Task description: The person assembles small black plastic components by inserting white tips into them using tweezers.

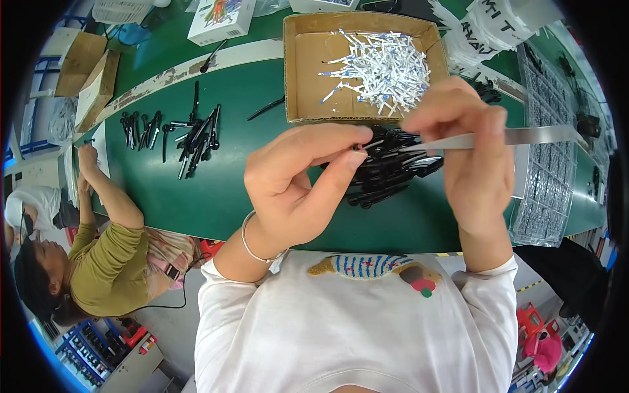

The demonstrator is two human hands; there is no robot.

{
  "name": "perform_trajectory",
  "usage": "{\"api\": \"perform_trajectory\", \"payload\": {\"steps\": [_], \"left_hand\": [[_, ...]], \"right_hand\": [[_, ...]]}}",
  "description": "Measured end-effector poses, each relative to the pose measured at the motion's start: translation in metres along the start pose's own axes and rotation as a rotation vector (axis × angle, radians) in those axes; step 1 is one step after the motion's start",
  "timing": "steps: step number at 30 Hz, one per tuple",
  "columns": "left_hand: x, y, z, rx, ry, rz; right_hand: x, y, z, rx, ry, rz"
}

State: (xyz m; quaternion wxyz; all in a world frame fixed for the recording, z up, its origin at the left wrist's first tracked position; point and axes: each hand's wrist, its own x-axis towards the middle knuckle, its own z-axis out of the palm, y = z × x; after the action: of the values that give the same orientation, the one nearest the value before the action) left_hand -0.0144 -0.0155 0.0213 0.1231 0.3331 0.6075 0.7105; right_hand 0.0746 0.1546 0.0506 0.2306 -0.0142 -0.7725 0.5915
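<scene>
Closed in a pinch, my left hand (288, 187) holds a small black part (358, 148) that its fingertips mostly hide. My right hand (475, 157) is closed around metal tweezers (540, 135). Their thin tips point left toward the black part; I cannot tell whether they touch it. Under and beyond both hands lies a heap of slim black parts with rounded ends (383, 173), partly covered by my fingers. An open cardboard box (308, 108) stands just behind the heap, with many small white and blue strips (386, 72) inside.
More black parts (196, 141) lie in groups on the green table (229, 196) at left. Clear trays with compartments (544, 157) stand at right, near a white wrapped bundle (485, 33). A co-worker in a green top (108, 275) sits at left. A white printed box (221, 19) is at the back.
</scene>
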Motion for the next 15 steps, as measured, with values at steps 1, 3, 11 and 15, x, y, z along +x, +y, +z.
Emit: {"api": "perform_trajectory", "payload": {"steps": [1, 3, 11, 15], "left_hand": [[0.0, -0.002, -0.004, 0.059, -0.085, 0.101], [0.001, -0.004, -0.008, 0.12, -0.164, 0.196], [0.007, -0.008, -0.011, 0.186, -0.244, 0.434], [0.005, -0.007, -0.013, 0.197, -0.219, 0.442]], "right_hand": [[-0.003, -0.008, -0.008, 0.214, -0.091, 0.134], [-0.007, -0.013, -0.002, 0.326, -0.036, 0.151], [-0.014, -0.008, 0.005, -0.003, -0.154, -0.324], [-0.014, -0.009, 0.006, -0.016, -0.205, -0.335]]}}
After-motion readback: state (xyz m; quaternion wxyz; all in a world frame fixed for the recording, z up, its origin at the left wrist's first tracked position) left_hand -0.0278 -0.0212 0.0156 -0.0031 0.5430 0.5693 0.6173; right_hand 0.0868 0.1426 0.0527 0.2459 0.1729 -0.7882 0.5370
